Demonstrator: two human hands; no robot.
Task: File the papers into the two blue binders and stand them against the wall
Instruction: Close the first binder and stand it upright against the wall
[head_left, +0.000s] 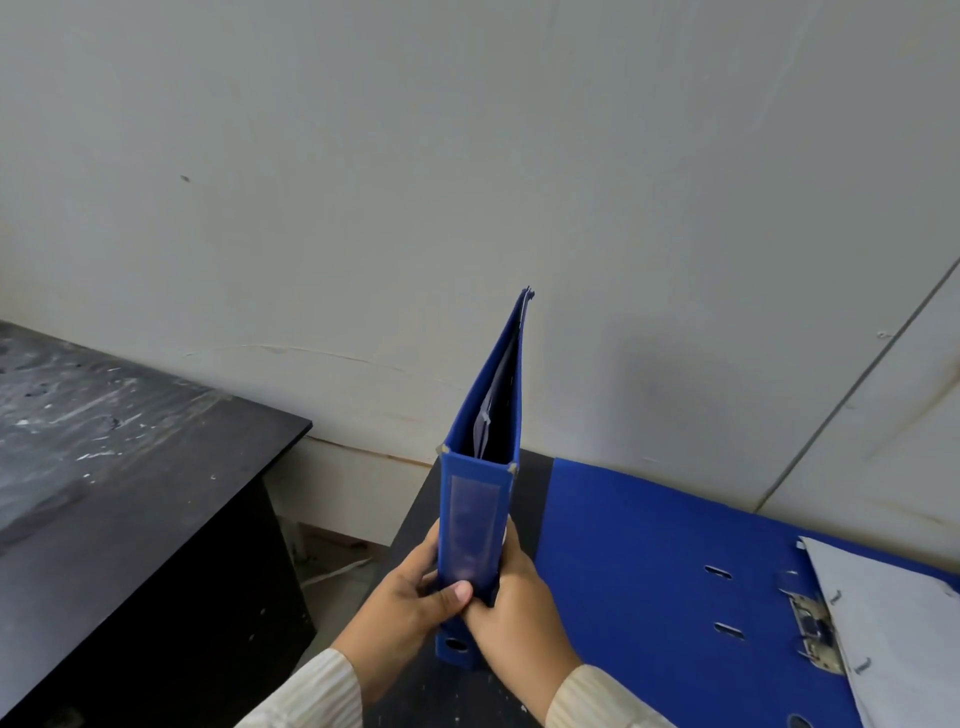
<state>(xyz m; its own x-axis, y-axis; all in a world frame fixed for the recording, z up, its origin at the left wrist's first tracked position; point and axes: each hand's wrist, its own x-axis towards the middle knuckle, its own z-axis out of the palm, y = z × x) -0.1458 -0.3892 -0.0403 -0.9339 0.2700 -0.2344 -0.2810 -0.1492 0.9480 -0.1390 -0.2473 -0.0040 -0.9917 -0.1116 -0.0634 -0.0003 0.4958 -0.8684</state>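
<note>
A closed blue binder (475, 499) stands upright in front of me, spine toward me, with papers visible inside from above. My left hand (410, 603) grips its left side, thumb across the spine. My right hand (514, 618) grips its right side. The binder's far top edge points toward the white wall (467, 182). To the right, a second blue binder (654, 566) lies open flat on the dark table, its metal ring mechanism (815, 634) exposed. A sheet of white paper (893, 629) sits on the rings.
A black desk (130, 467) with a scuffed top stands to the left, separated by a gap showing the floor (332, 561). The dark table (415, 525) under the binders reaches the wall. A thin pipe (852, 395) runs diagonally up the wall at right.
</note>
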